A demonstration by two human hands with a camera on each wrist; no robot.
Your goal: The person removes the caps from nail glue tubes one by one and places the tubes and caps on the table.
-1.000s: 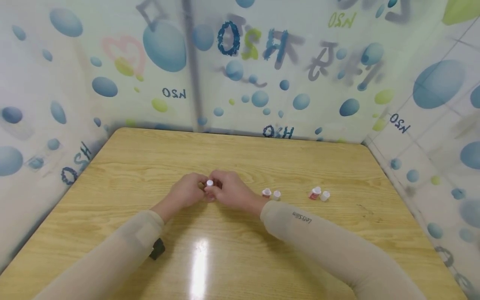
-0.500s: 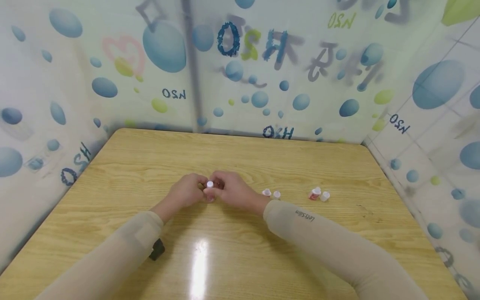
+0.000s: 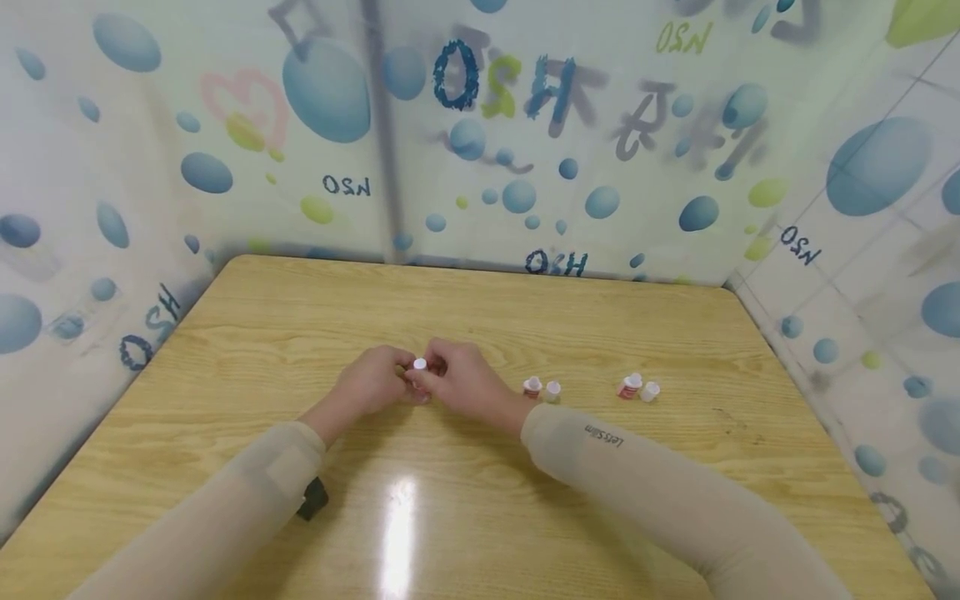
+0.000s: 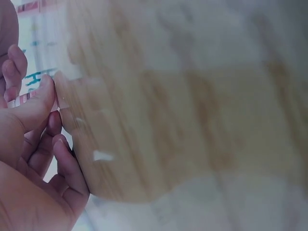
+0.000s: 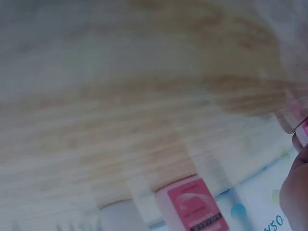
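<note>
Both hands meet over the left half of the table around a small white bottle [image 3: 420, 365] with a pink label. My left hand [image 3: 373, 382] grips its lower part, with curled fingers also seen in the left wrist view. From the right, the thumb and fingers of my right hand [image 3: 463, 379] pinch it near its flat white top. Most of the bottle is hidden by the fingers; part of its label [image 4: 24, 99] shows in the left wrist view. Close to my right wrist stand a second pink-labelled bottle [image 3: 532, 388] and a loose white cap [image 3: 552, 391].
Farther right are a third pink-labelled bottle [image 3: 630, 386] and another white cap [image 3: 650, 391]. A small dark object [image 3: 313, 498] lies beside the left sleeve. Patterned curtain-like walls [image 3: 480, 167] enclose the wooden table [image 3: 480, 300] at the back and sides.
The right wrist and sleeve turned slightly, then came back, uncovering more of the second bottle again. Both hands stay at the held bottle in nearly the same place.
</note>
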